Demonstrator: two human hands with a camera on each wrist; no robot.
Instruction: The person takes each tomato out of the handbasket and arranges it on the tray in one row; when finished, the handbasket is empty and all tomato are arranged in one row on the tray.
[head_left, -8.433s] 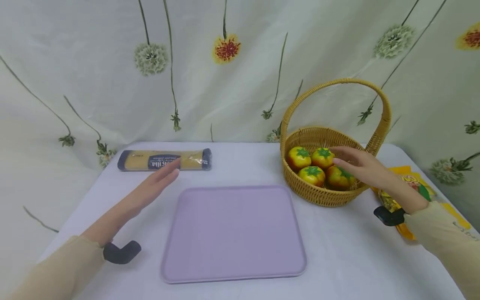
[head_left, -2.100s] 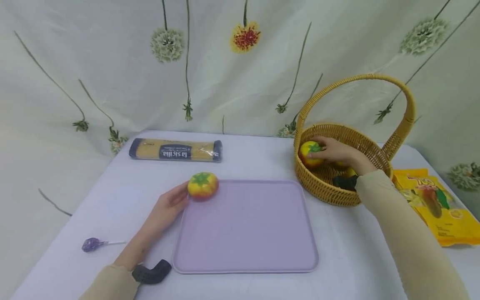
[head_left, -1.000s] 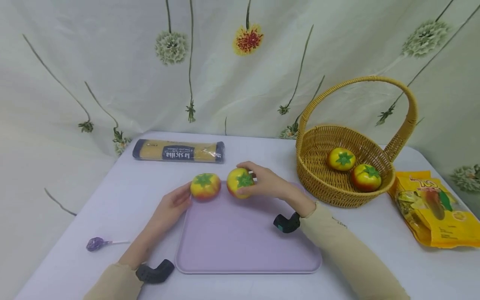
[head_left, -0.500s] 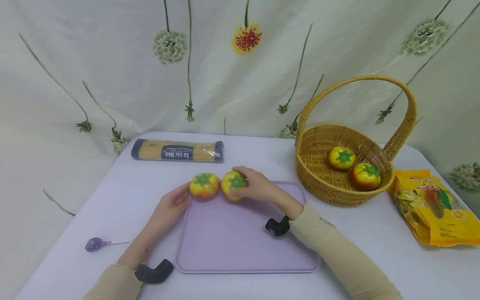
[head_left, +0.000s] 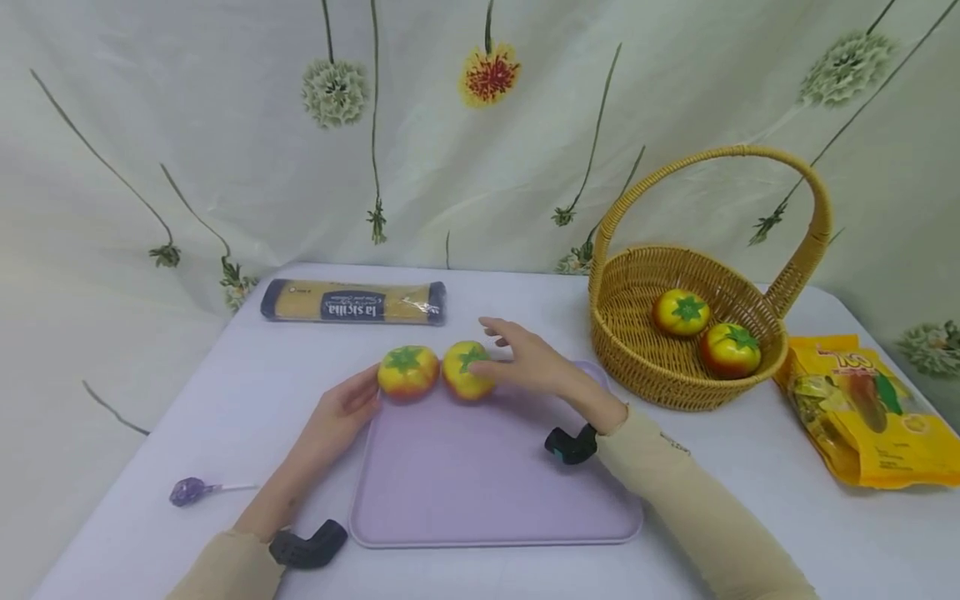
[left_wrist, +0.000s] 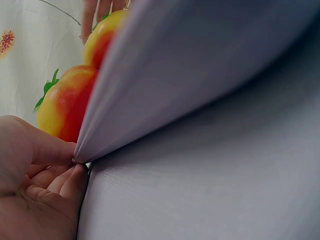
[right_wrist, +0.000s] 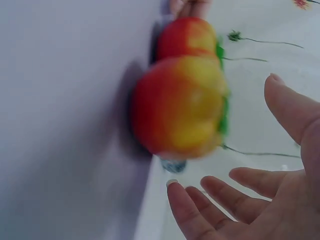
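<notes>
Two yellow-red persimmons with green leafy tops sit side by side on the lavender tray (head_left: 487, 483), along its far left edge. At the tray's far left corner is my left hand (head_left: 339, 417), beside the left persimmon (head_left: 407, 375). The left wrist view shows its thumb (left_wrist: 52, 148) and curled fingers pinching the tray's rim. My right hand (head_left: 534, 365) is just right of the right persimmon (head_left: 460, 382), fingers spread. In the right wrist view a gap separates that persimmon (right_wrist: 175, 110) from the open fingers (right_wrist: 187, 210).
A wicker basket (head_left: 652, 385) with a tall handle stands at the right, two persimmons (head_left: 731, 352) inside. Right of it lies a yellow mango-print bag (head_left: 873, 417). A pasta packet (head_left: 354, 302) lies at the back left, and a purple lollipop (head_left: 187, 492) at the left.
My right hand brought a second persimmon from the basket and set it against the first on the tray. Its fingers have now let go and drawn back slightly rightward. The left hand stays put.
</notes>
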